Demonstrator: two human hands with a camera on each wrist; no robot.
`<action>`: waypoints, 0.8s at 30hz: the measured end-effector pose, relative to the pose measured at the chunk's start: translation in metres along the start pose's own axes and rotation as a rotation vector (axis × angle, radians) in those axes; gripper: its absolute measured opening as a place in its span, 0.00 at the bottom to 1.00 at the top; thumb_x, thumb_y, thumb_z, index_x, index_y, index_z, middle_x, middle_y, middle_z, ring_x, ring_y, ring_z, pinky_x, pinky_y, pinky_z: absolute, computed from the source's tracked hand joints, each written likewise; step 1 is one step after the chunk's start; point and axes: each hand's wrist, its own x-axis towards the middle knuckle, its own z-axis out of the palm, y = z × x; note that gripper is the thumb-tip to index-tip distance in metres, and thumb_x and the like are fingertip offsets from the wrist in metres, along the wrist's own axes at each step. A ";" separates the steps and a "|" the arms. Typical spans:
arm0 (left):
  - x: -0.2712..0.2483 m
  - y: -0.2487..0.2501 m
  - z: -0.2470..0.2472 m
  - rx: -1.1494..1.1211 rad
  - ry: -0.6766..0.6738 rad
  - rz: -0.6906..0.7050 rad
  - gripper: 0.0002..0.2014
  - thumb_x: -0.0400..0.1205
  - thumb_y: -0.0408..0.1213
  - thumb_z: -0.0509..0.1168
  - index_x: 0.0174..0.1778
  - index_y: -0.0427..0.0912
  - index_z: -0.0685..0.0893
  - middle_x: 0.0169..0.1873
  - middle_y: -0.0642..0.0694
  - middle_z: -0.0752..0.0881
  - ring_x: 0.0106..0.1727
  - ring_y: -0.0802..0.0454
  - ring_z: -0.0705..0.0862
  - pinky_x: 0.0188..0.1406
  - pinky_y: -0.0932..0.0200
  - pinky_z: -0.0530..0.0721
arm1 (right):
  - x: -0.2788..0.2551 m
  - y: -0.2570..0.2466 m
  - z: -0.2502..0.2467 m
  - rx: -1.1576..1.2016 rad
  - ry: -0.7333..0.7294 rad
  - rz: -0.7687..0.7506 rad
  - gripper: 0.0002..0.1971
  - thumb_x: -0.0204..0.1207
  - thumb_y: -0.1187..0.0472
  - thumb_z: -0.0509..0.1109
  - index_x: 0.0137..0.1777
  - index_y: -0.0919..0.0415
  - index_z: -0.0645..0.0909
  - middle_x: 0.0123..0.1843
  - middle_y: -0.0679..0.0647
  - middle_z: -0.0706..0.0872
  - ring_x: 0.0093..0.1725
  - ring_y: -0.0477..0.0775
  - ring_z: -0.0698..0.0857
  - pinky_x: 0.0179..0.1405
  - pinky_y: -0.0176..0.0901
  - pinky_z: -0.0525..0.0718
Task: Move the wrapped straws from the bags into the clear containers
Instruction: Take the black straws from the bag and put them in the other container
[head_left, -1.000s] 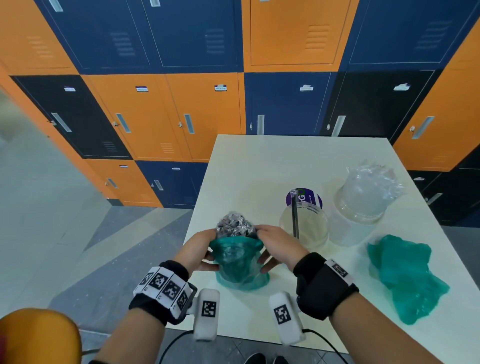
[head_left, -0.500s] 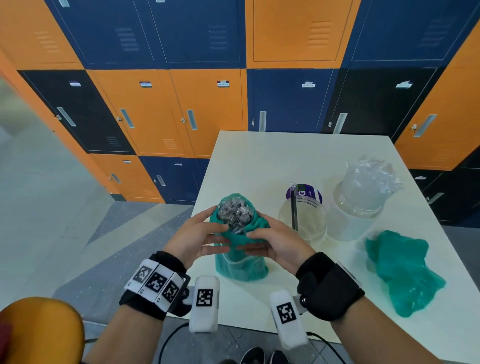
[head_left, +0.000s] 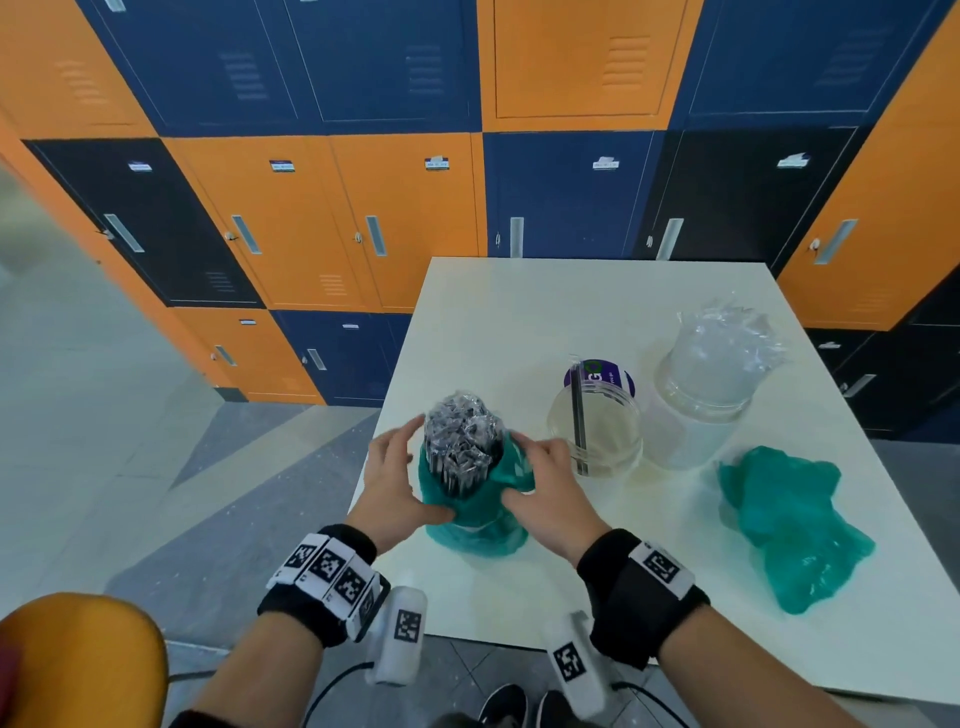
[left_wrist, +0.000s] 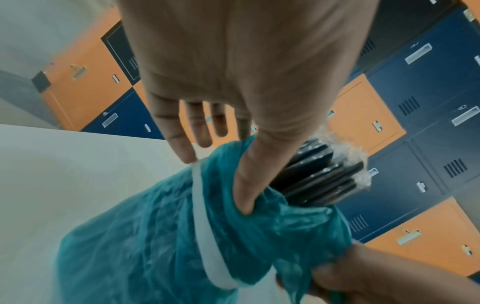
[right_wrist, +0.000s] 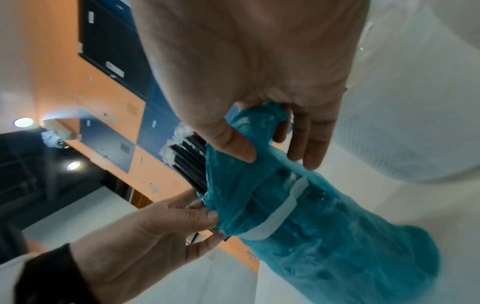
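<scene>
A teal bag stands at the table's near left edge, with a white tape band round it. A bundle of black wrapped straws sticks up out of its mouth. My left hand holds the bag's rim on the left, thumb pressed into the plastic. On the other side my right hand pinches the rim between thumb and fingers. To the right stands a clear container with one black straw in it. A second clear container is packed with clear-wrapped straws.
A crumpled, flat teal bag lies at the right of the white table. A purple lid sits behind the first container. Orange and blue lockers line the wall beyond. An orange seat is at the lower left.
Both hands have worked the bag's rim down the bundle, so more of the black straws now stands bare above the teal plastic. The containers and the other bag have not moved.
</scene>
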 end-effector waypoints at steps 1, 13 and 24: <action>0.002 -0.002 0.000 -0.020 -0.022 0.041 0.58 0.59 0.34 0.84 0.80 0.64 0.59 0.74 0.55 0.61 0.73 0.53 0.67 0.70 0.51 0.72 | -0.002 -0.001 0.000 0.011 0.052 -0.073 0.31 0.74 0.66 0.67 0.77 0.48 0.66 0.64 0.49 0.65 0.65 0.42 0.69 0.71 0.31 0.65; 0.007 -0.005 0.010 0.076 -0.132 -0.008 0.50 0.56 0.32 0.85 0.72 0.48 0.66 0.60 0.49 0.68 0.68 0.47 0.71 0.67 0.57 0.74 | 0.007 0.036 0.009 -0.063 0.187 -0.183 0.15 0.71 0.69 0.73 0.41 0.45 0.77 0.46 0.45 0.77 0.47 0.50 0.80 0.51 0.44 0.80; 0.005 -0.003 0.020 -0.230 -0.107 0.026 0.51 0.57 0.33 0.88 0.71 0.58 0.66 0.62 0.55 0.82 0.63 0.68 0.81 0.61 0.66 0.82 | 0.002 0.033 0.007 -0.148 0.077 -0.271 0.09 0.71 0.66 0.74 0.43 0.52 0.78 0.42 0.48 0.82 0.42 0.49 0.79 0.43 0.41 0.77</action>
